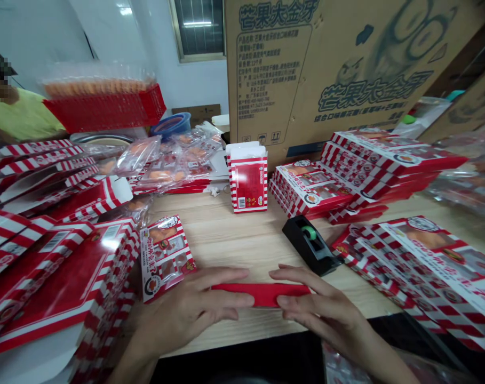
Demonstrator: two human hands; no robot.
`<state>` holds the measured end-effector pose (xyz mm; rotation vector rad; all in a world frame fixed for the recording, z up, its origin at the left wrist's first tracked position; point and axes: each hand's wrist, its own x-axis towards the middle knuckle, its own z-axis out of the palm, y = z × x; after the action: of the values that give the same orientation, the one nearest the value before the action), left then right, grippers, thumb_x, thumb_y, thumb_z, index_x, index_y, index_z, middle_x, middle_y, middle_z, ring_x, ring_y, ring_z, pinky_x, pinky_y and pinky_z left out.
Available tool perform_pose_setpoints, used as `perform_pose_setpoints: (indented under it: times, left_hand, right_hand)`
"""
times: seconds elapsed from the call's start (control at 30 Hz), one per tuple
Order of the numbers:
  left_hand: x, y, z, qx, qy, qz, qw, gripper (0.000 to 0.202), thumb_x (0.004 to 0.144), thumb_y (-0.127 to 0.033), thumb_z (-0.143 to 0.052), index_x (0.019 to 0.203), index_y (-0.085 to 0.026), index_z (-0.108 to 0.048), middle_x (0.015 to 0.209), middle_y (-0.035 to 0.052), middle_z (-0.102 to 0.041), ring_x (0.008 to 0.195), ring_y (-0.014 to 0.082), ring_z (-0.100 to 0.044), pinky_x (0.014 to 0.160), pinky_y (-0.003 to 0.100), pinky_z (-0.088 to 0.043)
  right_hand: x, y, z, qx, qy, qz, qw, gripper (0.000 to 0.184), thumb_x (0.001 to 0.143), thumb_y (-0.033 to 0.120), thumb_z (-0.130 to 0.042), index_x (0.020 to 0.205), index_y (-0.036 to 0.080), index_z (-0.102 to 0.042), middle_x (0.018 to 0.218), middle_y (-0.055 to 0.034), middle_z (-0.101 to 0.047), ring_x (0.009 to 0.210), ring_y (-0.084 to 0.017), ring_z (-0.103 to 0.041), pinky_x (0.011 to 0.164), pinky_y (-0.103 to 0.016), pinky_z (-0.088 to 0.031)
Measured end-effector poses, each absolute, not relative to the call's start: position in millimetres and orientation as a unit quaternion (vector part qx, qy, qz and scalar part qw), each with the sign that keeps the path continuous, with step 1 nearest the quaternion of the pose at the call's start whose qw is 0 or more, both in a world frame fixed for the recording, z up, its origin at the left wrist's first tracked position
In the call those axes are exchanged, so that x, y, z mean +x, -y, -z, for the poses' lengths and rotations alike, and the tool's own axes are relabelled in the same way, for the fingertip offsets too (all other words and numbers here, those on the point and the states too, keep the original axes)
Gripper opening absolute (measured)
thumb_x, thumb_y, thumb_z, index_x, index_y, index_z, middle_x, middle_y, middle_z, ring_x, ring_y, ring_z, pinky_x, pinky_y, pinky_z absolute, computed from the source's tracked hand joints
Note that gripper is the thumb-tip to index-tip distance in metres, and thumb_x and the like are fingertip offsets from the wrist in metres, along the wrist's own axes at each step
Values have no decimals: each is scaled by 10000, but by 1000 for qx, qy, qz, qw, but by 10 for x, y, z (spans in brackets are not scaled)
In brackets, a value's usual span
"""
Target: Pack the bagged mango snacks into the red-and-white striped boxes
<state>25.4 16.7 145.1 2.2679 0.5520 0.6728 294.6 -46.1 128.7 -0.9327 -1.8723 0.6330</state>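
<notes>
Between my two hands a red box [266,290] stands near the table's front edge, its narrow plain red end facing me. My left hand [200,301] grips it from the left, fingers laid along the end. From the right my right hand [324,304] holds the other side, fingertips pressed on the red face. The rest of the box is hidden by my hands and the angle. Just beyond my left hand lies a filled red-and-white box [166,256] with a clear window. A black tape dispenser [310,245] with green tape sits beyond my right hand.
An upright carton with raised flaps [248,181] stands mid-table. Stacks of flat or open cartons [94,261] fill the left; filled box stacks [438,266] fill the right. Behind are bagged goods [174,160], a red tray [110,112], a large cardboard box [274,90] and a person [18,117].
</notes>
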Motion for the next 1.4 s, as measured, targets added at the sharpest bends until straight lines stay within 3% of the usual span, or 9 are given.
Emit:
perform_pose_setpoints:
  times: [0.23, 0.37, 0.53, 0.63, 0.73, 0.83, 1.0, 1.23, 1.4]
  left_hand:
    - [301, -101, -1320, 831, -228, -344, 373, 555, 843, -215, -686, 1343, -379, -511, 1330, 63, -620, 1205, 205, -598, 986, 338, -508]
    - [305, -71, -1280, 836, -215, -395, 313, 378, 865, -148, -648, 1201, -322, -642, 1237, 70, -682, 1078, 166, -676, 904, 253, -548]
    - [279, -29, -1285, 858, -216, -388, 258, 325, 885, -154, -618, 1179, -286, -654, 1219, 98, -687, 1061, 188, -683, 874, 290, -571]
    - [304, 21, -1237, 841, -245, -397, 275, 293, 881, -148, -619, 1141, -276, -661, 1178, 97, -705, 1009, 185, -704, 850, 283, -579]
    - [360, 75, -1154, 801, -289, -437, 289, 298, 858, -160, -654, 1136, -264, -631, 1109, 85, -735, 995, 189, -710, 855, 279, -574]
    - [400, 92, -1110, 784, -298, -457, 296, 253, 863, -152, -645, 1090, -259, -616, 1087, 77, -740, 986, 186, -712, 840, 274, -576]
    - [384, 70, -1203, 846, -280, -432, 138, 247, 855, -94, -614, 1071, -212, -610, 1130, 101, -719, 1036, 180, -684, 895, 270, -551]
    - [482, 96, -1202, 886, -266, -380, -9, 315, 818, -143, -637, 1082, -314, -658, 1002, 27, -702, 993, 203, -637, 915, 347, -539]
    - [600, 132, -1159, 874, -291, -388, -11, 274, 811, -119, -673, 1011, -306, -671, 1009, 31, -684, 926, 202, -618, 833, 334, -546]
  right_hand:
    - [2884, 468, -1137, -399, 666, -347, 526, 193, 875, 201, -665, 1035, 293, -722, 1110, -87, -704, 1039, -219, -678, 853, -338, -578]
    - [2846, 479, -1149, -394, 648, -380, 529, 166, 880, 217, -664, 1006, 302, -732, 1116, -76, -697, 1038, -205, -671, 849, -321, -573]
    - [2907, 457, -1133, -377, 635, -409, 536, 107, 896, 302, -646, 955, 309, -735, 1131, -67, -695, 1028, -222, -680, 827, -339, -577]
    - [3196, 378, -976, -467, 605, -290, 576, 204, 897, 421, -612, 1046, 316, -705, 1138, -75, -688, 1078, -257, -649, 906, -430, -531]
    - [3644, 303, -747, -681, 503, -84, 526, 378, 758, 594, -666, 893, 247, -730, 1050, -116, -679, 1057, -325, -610, 987, -530, -430]
    - [4006, 253, -581, -752, 450, -134, 462, 560, 553, 767, -680, 677, 222, -700, 726, -102, -678, 679, -300, -641, 691, -493, -541]
    - [4150, 144, -561, -717, 453, -303, 434, 596, 488, 774, -713, 612, 192, -703, 492, -22, -614, 368, -151, -504, 340, -276, -418]
    - [4157, 352, -535, -680, 388, -390, 484, 550, 538, 701, -760, 707, 179, -731, 762, -82, -732, 716, -253, -696, 692, -407, -587]
    - [4072, 493, -263, -714, 335, -322, 524, 467, 534, 639, -773, 609, 184, -701, 688, -63, -701, 680, -226, -646, 685, -366, -543]
